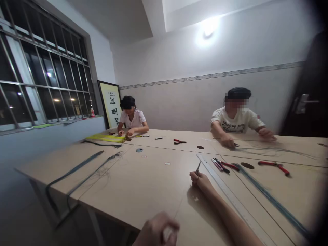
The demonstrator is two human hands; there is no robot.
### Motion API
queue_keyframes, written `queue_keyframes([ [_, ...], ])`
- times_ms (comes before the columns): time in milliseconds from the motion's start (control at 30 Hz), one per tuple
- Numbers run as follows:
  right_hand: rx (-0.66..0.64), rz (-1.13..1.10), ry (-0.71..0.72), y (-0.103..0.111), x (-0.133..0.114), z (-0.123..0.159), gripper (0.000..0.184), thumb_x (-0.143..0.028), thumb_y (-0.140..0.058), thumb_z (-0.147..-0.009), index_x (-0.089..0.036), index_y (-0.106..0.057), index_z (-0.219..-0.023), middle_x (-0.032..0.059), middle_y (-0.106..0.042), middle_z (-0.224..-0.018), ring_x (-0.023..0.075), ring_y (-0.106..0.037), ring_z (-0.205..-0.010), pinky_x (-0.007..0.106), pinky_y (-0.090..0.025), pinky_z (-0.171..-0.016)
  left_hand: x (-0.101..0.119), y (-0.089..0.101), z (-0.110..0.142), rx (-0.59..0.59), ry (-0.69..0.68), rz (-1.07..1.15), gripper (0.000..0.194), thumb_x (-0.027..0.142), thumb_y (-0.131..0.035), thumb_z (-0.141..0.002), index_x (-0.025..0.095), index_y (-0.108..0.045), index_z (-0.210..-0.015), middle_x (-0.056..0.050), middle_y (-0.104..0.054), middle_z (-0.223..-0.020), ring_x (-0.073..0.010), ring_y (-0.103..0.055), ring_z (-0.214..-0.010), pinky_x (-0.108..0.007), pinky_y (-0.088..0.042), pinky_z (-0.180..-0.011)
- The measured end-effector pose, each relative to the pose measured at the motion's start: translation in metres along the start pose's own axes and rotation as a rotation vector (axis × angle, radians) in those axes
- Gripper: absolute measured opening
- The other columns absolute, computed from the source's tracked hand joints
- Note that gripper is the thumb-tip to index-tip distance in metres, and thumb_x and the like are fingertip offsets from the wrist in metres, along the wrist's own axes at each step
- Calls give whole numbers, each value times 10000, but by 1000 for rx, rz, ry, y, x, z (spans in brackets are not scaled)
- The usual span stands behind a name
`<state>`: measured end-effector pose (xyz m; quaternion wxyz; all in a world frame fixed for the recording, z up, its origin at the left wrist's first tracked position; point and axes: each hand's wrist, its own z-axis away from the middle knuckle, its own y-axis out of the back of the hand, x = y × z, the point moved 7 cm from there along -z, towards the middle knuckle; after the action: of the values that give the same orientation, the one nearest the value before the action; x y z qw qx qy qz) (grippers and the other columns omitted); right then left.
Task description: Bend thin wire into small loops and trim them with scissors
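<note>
My right hand (pixel 202 182) is raised over the table, its fingers closed round a small pointed metal tool (pixel 198 166) with the tip up. Its exact kind is hard to make out. Below and nearer to me is my left hand (pixel 159 229), blurred, with fingers curled and thumb and fingertips drawn together. Whatever they pinch, if anything, is hidden. A faint thin line runs between the hands; whether it is a strand or a table mark, I cannot tell. Just right of my right hand lies a long metal ruler (pixel 217 181).
Beyond the ruler lie red-handled pliers (pixel 227 164), more pliers (pixel 275 166) and a blue-green strand bundle (pixel 269 198). Similar bundles (pixel 74 167) hang over the left table edge. Across the table (pixel 133 184), one person (pixel 132 118) handles yellow material; another (pixel 234 119) handles thin strands.
</note>
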<state>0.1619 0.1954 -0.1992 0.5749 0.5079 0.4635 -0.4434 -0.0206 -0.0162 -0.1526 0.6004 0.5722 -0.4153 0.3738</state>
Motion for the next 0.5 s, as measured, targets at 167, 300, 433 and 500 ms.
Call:
queue_keyframes([
  [167, -12, -23, 32, 4, -2, 2, 222, -350, -557, -929, -138, -601, -976, 8, -620, -861, 112, -594, -661, 261, -518, -582, 22, -26, -98, 49, 55, 206, 443, 252, -592, -884, 195, -464, -1303, -119, -441, -1390, -283, -531, -1158, -459, -539, -856],
  [300, 10, -69, 43, 8, -8, 5, 231, -352, -552, -933, -139, -596, -1011, 18, -625, -892, 119, -604, -684, 272, -527, -597, 19, -62, -122, -148, 203, 350, 311, 323, -551, -913, 147, -554, -1168, -79, -631, -1074, -182, -644, -858, -366, -563, -729],
  [433, 60, -135, 32, 11, -9, 4, 260, -349, -565, -925, -148, -585, -1088, 48, -627, -1015, 159, -629, -812, 331, -549, -691, 6, -69, -97, -312, 250, 411, 283, 390, -515, -925, 125, -609, -965, -16, -635, -808, -116, -601, -633, -284, -528, -602],
  [500, 79, -170, 14, 13, -5, 0, 270, -343, -571, -921, -152, -579, -1112, 57, -622, -1054, 170, -631, -850, 349, -551, -718, -4, -61, -81, -347, 256, 430, 295, 404, -504, -928, 129, -606, -959, -1, -621, -764, -106, -582, -595, -266, -509, -571],
])
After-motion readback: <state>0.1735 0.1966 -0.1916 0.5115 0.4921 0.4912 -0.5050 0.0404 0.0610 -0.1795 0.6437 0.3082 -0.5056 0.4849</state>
